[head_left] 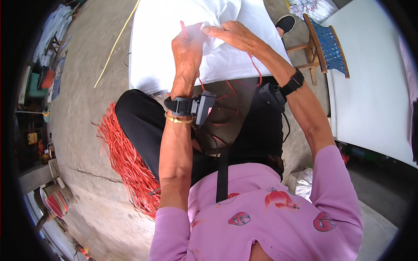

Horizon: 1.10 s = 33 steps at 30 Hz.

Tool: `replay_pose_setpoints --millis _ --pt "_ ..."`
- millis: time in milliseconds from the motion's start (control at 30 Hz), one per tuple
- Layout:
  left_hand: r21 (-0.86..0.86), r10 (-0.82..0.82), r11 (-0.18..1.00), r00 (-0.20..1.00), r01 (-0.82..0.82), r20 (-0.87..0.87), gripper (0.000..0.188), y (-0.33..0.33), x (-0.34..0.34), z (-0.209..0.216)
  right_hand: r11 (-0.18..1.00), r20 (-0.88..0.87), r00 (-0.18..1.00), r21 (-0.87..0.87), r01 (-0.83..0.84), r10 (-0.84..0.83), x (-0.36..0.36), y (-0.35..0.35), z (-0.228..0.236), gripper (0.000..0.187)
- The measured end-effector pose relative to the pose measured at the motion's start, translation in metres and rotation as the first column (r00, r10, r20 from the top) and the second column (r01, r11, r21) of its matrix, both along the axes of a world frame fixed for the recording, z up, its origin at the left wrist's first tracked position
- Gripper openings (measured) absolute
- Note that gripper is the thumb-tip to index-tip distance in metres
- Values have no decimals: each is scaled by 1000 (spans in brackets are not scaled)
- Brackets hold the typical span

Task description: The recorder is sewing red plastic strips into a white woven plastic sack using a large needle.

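A large white sheet of fabric or plastic lies in front of my knees, its upper part bunched into folds. My left hand is closed on the bunched white material, its fingers partly hidden in the folds and hazy. From the right, my right hand pinches the same gathered part with thumb and fingers. A thin red strip sticks up beside my left hand. Another red strip hangs below my right wrist over the sheet's near edge. Both wrists carry black straps with small dark devices.
A thick bundle of red strips lies on the concrete floor by my left leg. At the right stand a small wooden stool with blue woven seat and a large white panel. A dark shoe and a yellow strip flank the sheet.
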<state>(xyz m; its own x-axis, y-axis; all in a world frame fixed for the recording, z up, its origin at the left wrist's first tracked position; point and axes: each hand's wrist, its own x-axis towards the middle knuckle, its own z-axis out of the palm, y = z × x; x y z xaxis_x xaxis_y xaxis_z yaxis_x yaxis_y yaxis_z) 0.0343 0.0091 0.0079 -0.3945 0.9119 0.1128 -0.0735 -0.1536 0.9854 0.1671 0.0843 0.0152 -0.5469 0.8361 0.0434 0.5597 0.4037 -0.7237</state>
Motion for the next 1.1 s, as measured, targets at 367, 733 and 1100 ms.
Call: replay_pose_setpoints --millis 367,733,1100 --pt "-6 181 981 935 -192 -305 34 -31 6 -47 988 166 980 129 89 -110 -8 -2 12 47" --pt "-335 318 873 935 -353 -158 13 13 31 -94 757 494 860 609 -238 -127 17 2 8 45" --pt "-105 251 902 706 -419 -662 19 3 27 -63 602 730 681 522 -605 52 1 -4 6 44"
